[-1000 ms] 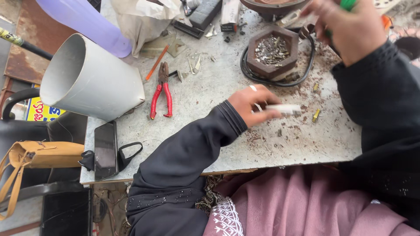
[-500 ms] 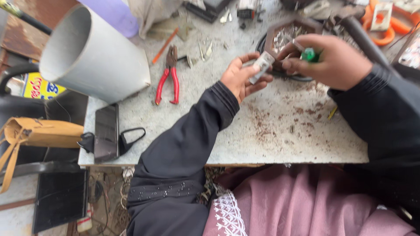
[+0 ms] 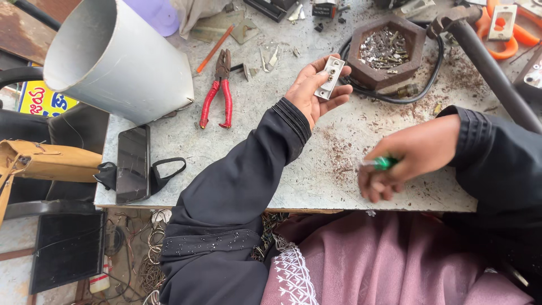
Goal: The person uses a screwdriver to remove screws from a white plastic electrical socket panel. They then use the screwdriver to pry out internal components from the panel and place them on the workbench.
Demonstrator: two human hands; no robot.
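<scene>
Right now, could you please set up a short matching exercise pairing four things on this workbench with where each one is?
Things:
1. white switch plate
2. green-handled tool
3. red-handled pliers
4. hexagonal tray of metal bits

Places:
A. lying on the bench beside the big grey pipe
B. held up in the left hand
C. ringed by a black cable at the far side of the bench
D. in the grip of the right hand, near the bench's front edge

Pairs: 1-B, 2-D, 3-A, 4-C
</scene>
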